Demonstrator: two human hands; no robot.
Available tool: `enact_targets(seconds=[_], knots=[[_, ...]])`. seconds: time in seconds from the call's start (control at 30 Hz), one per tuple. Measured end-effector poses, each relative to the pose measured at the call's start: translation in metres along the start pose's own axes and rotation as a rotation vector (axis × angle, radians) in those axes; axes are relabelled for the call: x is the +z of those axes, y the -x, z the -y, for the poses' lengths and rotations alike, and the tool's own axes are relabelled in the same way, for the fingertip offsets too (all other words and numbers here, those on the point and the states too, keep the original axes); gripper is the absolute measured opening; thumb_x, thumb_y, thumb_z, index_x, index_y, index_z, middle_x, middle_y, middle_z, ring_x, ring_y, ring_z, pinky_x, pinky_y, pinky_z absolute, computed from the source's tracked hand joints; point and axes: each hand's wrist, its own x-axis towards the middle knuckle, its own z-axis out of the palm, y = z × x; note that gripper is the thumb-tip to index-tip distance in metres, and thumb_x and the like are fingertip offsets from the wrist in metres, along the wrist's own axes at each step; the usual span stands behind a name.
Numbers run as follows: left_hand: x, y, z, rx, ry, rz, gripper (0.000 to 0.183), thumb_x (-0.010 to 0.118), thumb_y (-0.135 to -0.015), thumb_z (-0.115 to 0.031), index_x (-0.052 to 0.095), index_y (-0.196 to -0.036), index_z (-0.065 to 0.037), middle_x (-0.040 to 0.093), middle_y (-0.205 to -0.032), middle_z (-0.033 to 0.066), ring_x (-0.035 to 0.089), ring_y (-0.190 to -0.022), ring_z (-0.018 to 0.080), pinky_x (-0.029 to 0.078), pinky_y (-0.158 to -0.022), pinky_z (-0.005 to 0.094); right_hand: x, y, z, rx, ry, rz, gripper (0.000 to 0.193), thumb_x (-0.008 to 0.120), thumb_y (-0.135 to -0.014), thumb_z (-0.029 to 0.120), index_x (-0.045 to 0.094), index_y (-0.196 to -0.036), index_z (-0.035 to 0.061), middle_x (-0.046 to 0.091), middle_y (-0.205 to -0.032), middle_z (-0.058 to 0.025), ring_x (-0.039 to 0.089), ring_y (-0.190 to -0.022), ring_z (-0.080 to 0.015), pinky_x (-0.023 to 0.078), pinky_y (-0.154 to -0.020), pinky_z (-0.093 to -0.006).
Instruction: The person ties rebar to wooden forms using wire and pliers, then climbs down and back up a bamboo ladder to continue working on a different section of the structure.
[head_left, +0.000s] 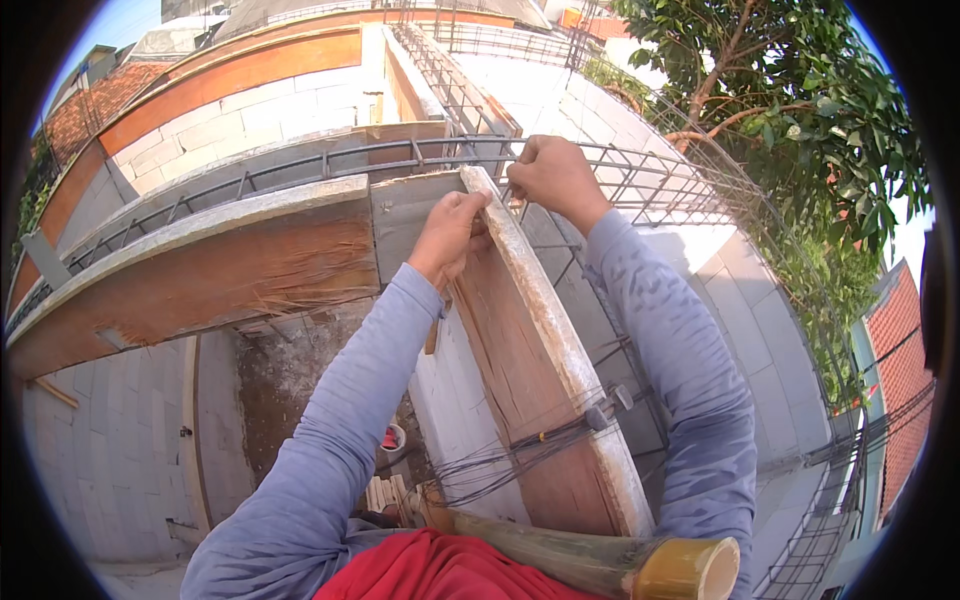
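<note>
One plywood-faced board (520, 365) runs near to far, its far end between left hand (452, 235) and right hand (553, 178). Both hands have curled, nearly closed fingers; what either grips cannot be told. Steel rebar (640, 180) extends right. One bamboo pole (570, 550) lies near.

I look through the left wide fisheye worn on my head, facing down and ahead, fairly near my fingers (463, 208).
</note>
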Motion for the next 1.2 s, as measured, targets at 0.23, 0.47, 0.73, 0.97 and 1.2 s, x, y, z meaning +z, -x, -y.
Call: enact_targets(seconds=[0.23, 0.47, 0.73, 0.97, 1.2], knots=[[0.0, -0.005, 0.001, -0.004, 0.005, 0.016, 0.029, 0.068, -0.099, -0.031, 0.057, -0.111, -0.008, 0.061, -0.109, 0.0042, 0.065, -0.098, 0.0187, 0.055, -0.086, 0.038, -0.006, -0.001, 0.001, 0.045, -0.146, 0.08, 0.021, 0.072, -0.079, 0.022, 0.075, -0.085, 0.0017, 0.075, -0.077, -0.0156, 0.074, -0.071, -0.0263, 0.059, -0.075, -0.0372], [0.003, 0.004, 0.002, 0.001, 0.002, -0.018, 0.029, 0.067, -0.1, -0.032, 0.057, -0.113, -0.008, 0.06, -0.111, 0.0035, 0.065, -0.102, 0.0196, 0.055, -0.088, 0.0388, -0.02, 0.008, 0.019, 0.011, -0.191, 0.202, 0.018, 0.073, -0.078, 0.019, 0.076, -0.077, 0.0009, 0.074, -0.07, -0.0129, 0.073, -0.067, -0.0217, 0.059, -0.073, -0.034], [0.006, 0.013, 0.031, 0.137, 0.189, -0.033, 0.033, 0.06, -0.106, -0.022, 0.061, -0.132, -0.002, 0.065, -0.124, 0.0076, 0.065, -0.108, 0.0186, 0.055, -0.092, 0.0361, 0.005, 0.015, 0.02, -0.009, 0.098, -0.121, 0.031, 0.068, -0.082, 0.029, 0.077, -0.075, 0.0013, 0.073, -0.074, -0.0184, 0.073, -0.076, -0.0342, 0.058, -0.078, -0.0431], [-0.016, -0.004, 0.067, 0.289, -0.011, -0.13, 0.036, 0.066, -0.102, -0.016, 0.065, -0.132, 0.003, 0.07, -0.119, 0.0073, 0.064, -0.106, 0.0122, 0.052, -0.093, 0.029, 0.026, 0.019, 0.026, 0.018, 0.117, -0.193, 0.032, 0.06, -0.084, 0.026, 0.074, -0.083, -0.0035, 0.073, -0.089, -0.0272, 0.072, -0.087, -0.0443, 0.057, -0.084, -0.0492], [0.007, 0.012, 0.048, 0.299, 0.114, -0.182, 0.032, 0.063, -0.102, -0.014, 0.065, -0.129, 0.003, 0.069, -0.116, 0.007, 0.064, -0.098, 0.011, 0.054, -0.087, 0.0265, 0.018, 0.019, 0.018, 0.014, 0.014, -0.2, 0.032, 0.065, -0.089, 0.027, 0.073, -0.085, -0.0035, 0.073, -0.084, -0.0238, 0.073, -0.082, -0.0388, 0.058, -0.079, -0.0453]])
